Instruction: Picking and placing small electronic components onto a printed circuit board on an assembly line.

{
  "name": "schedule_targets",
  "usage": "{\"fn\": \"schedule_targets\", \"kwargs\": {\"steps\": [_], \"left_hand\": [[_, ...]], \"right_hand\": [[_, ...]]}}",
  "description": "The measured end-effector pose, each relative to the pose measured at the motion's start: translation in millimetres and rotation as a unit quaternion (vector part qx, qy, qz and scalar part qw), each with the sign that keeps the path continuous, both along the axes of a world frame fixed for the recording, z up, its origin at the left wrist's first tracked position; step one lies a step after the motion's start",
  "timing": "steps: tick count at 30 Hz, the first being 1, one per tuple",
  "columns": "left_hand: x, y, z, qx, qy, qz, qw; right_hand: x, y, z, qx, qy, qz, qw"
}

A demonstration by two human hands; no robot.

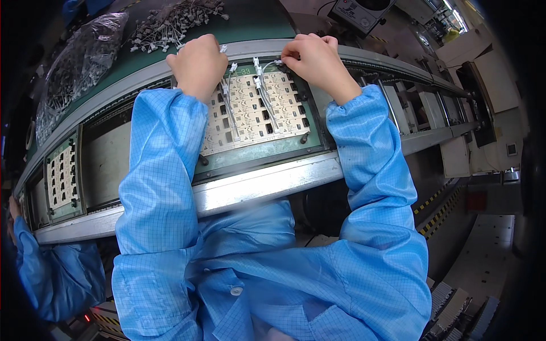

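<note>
A cream-coloured circuit board panel (250,133) with small black parts lies in a green carrier (267,156) on the conveyor in front of me. Several short cables with white connectors rest across the panel, among them a left cable (230,108) and a middle cable (265,98). At the panel's far right corner, my right hand (318,61) pinches the end of a white-connector cable (272,62). My left hand (199,63) is closed above the far left corner. A small white connector (223,49) shows beside its fingers; what lies inside the grip is hidden.
Beyond the far rail (253,48) lie a pile of connector cables (170,25) and a clear plastic bag (79,74) with more cables. Another board carrier (62,176) sits left on the conveyor. A co-worker's blue sleeve (60,278) is at lower left. The metal near rail (267,184) borders the conveyor.
</note>
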State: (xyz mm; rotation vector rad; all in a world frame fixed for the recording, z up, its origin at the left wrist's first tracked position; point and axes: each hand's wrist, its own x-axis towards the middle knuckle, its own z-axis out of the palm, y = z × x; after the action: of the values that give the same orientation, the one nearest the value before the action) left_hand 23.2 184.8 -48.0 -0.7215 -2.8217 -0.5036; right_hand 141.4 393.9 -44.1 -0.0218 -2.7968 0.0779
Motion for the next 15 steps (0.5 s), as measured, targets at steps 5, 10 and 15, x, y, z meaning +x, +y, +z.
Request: {"fn": "schedule_targets", "kwargs": {"steps": [5, 10, 15], "left_hand": [[-3.9, -0.7, -0.2, 0.077, 0.048, -0.237, 0.967], [-2.2, -0.2, 1.7, 0.026, 0.094, -0.259, 0.961], [1.6, -6.5, 7.3, -0.025, 0.123, -0.253, 0.959]], "right_hand": [[-0.7, -2.6, 2.2, -0.004, -0.010, -0.006, 1.000], [-1.1, -4.1, -0.8, 0.001, 0.003, -0.001, 1.000], [-0.6, -4.9, -3.5, 0.009, 0.021, 0.009, 1.000]]}}
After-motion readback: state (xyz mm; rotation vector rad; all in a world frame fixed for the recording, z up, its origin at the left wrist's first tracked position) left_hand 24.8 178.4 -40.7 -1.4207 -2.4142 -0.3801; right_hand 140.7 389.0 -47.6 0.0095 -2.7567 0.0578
